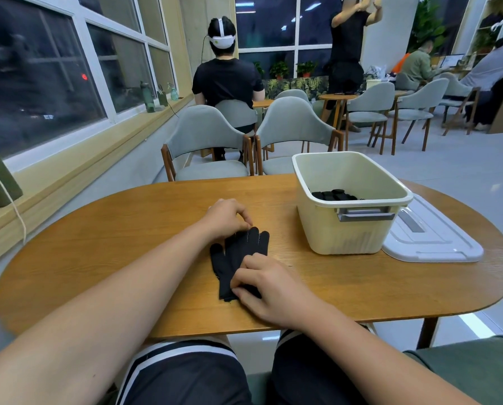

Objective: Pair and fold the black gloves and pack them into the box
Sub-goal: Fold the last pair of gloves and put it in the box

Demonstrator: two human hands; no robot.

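A pair of black gloves [238, 255] lies flat on the wooden table [127, 247], fingers pointing away from me, one glove stacked on the other. My left hand [225, 217] pinches the glove fingertips at the far end. My right hand [262, 283] grips the cuff end nearest me, its fingers curled over the fabric. To the right stands a cream plastic box [346, 229] with folded black gloves [335, 195] lying in its bottom.
The box's translucent white lid [434, 238] lies flat on the table to the right of the box. Two grey chairs [209, 147] stand behind the table. Several people sit or stand further back in the room.
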